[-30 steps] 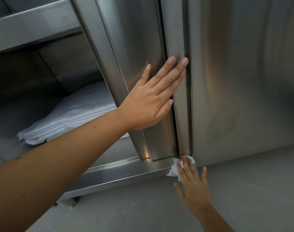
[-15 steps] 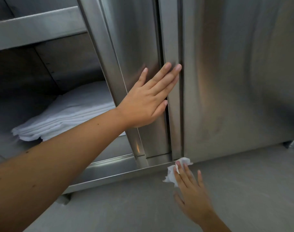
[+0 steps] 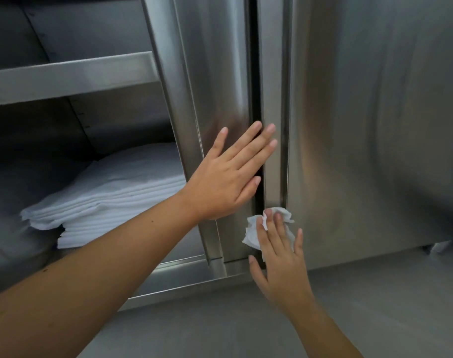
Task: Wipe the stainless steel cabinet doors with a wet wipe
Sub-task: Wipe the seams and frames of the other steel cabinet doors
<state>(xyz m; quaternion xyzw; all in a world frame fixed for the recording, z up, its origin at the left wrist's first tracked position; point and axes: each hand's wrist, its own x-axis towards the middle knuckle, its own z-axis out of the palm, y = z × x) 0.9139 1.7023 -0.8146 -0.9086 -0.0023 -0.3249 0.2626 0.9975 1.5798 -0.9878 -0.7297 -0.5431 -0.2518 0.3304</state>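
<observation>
Two stainless steel sliding cabinet doors fill the view: the left door (image 3: pixel 215 86) is slid part way, and the right door (image 3: pixel 362 125) is closed. My left hand (image 3: pixel 228 177) lies flat with straight fingers on the left door, its fingertips across the dark gap to the right door's edge strip. My right hand (image 3: pixel 282 257) presses a crumpled white wet wipe (image 3: pixel 253 232) with straight fingers against the lower end of that edge strip. The hand covers most of the wipe.
The open left side of the cabinet shows a steel shelf (image 3: pixel 70 76) and, below it, a stack of folded white cloths (image 3: pixel 112 202). A steel bottom rail (image 3: pixel 179 285) runs under the doors. Grey floor (image 3: pixel 375 306) lies in front.
My right hand with the wipe has moved up from the bottom corner of the door's edge strip. My left hand stays flat on the left door.
</observation>
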